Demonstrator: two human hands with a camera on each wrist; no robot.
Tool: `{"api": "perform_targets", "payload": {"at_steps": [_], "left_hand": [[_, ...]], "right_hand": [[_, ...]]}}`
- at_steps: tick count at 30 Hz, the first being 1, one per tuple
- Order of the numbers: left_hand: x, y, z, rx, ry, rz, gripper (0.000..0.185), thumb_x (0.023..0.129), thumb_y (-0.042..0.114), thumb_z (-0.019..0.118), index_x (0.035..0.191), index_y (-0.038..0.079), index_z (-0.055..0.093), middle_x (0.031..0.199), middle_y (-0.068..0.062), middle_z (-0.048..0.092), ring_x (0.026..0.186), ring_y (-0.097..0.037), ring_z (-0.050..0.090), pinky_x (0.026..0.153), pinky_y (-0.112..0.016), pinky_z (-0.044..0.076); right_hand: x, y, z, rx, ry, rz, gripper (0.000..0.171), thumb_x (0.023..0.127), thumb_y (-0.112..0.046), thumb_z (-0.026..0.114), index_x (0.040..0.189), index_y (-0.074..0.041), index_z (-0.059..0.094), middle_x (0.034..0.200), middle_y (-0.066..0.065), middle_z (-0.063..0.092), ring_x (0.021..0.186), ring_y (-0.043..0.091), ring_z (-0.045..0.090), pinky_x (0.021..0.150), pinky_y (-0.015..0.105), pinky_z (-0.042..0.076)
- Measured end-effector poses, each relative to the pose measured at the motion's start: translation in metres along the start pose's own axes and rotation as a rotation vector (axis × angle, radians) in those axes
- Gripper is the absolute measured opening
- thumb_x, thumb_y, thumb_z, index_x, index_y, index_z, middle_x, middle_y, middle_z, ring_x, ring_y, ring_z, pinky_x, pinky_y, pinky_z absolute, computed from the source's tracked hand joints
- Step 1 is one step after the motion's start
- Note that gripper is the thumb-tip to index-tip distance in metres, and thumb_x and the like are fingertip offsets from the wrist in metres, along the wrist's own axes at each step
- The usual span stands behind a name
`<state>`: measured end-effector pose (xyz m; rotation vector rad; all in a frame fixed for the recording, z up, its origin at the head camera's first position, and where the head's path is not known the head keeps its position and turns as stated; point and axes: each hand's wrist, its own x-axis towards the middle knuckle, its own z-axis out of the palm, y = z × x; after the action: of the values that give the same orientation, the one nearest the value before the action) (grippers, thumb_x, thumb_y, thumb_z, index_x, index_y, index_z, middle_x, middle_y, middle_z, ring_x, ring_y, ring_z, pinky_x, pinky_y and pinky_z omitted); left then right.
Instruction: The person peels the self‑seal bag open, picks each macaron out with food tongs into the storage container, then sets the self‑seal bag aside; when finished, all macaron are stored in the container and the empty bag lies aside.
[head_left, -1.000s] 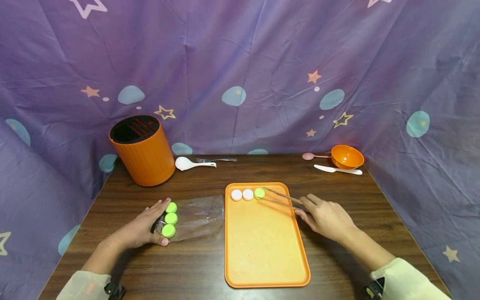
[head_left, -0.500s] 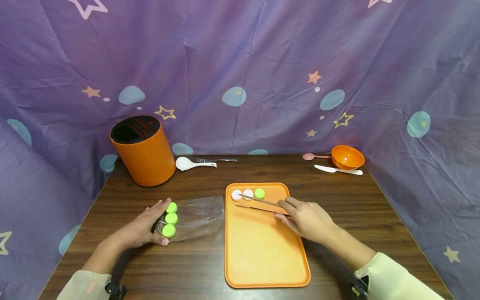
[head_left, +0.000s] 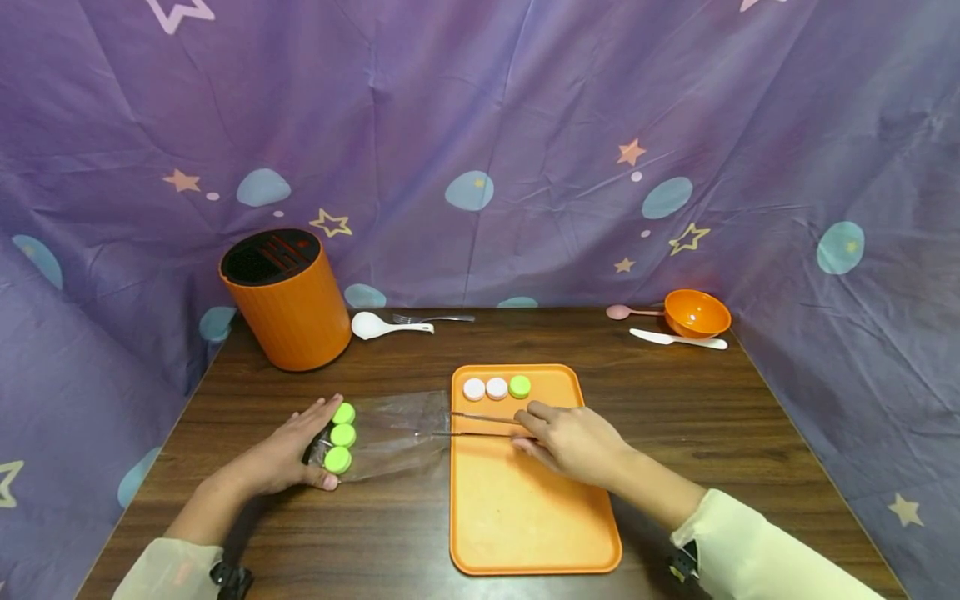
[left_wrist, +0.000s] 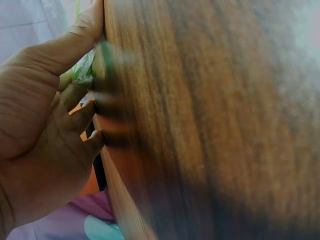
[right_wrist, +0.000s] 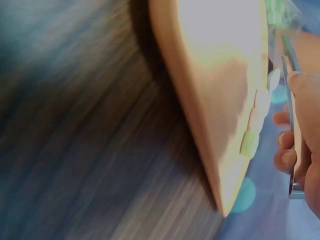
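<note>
My left hand [head_left: 288, 450] holds the near end of a clear plastic sleeve [head_left: 397, 429] on the table, thumb and fingers spread around it. Several green discs [head_left: 342, 435] like caps stand in a row there between thumb and fingertips. In the left wrist view, crumpled plastic [left_wrist: 84, 67] shows behind the thumb, and the fingertips are at the wood. My right hand [head_left: 577, 446] grips metal tongs [head_left: 483, 417] over the orange tray [head_left: 536, 517]. Their arms point left, parted, tips over the sleeve's right end, with nothing between them. Two white discs [head_left: 497, 388] and one green disc [head_left: 520, 387] line the tray's far edge.
An orange knife block [head_left: 292, 312] stands at the back left beside a white ladle [head_left: 375, 327] and a fork [head_left: 442, 318]. Back right are an orange bowl [head_left: 696, 315], a pink spoon [head_left: 619, 312] and a white knife [head_left: 678, 339]. A purple curtain [head_left: 420, 167] closes off the back.
The right hand has drawn the tongs left and nearer, away from the green disc now left on the tray, past the white discs to the sleeve. The left hand stays put.
</note>
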<state>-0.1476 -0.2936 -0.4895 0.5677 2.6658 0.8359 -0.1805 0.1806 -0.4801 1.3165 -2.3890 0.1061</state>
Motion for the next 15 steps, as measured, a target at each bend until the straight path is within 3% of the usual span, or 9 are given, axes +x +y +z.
{"api": "perform_targets", "payload": {"at_steps": [9,15], "left_hand": [[0.004,-0.024,0.009,-0.052,0.035,0.014,0.137,0.073,0.059,0.093,0.176,0.004,0.022,0.182,-0.029,0.022,0.166,-0.059,0.015,0.130,-0.082,0.010],[0.001,-0.010,0.004,-0.036,0.018,-0.001,0.132,0.076,0.047,0.095,0.174,-0.002,0.021,0.180,-0.032,0.022,0.165,-0.061,0.016,0.129,-0.083,0.012]], "right_hand": [[0.024,-0.014,0.007,-0.004,-0.041,-0.059,0.027,0.106,-0.040,0.075,0.114,-0.015,0.076,0.092,-0.007,0.065,0.063,0.002,0.055,0.047,0.023,0.051],[0.040,-0.024,0.013,0.018,-0.076,-0.097,0.024,0.109,-0.040,0.071,0.110,-0.016,0.074,0.093,-0.007,0.066,0.067,0.004,0.061,0.049,0.025,0.054]]}}
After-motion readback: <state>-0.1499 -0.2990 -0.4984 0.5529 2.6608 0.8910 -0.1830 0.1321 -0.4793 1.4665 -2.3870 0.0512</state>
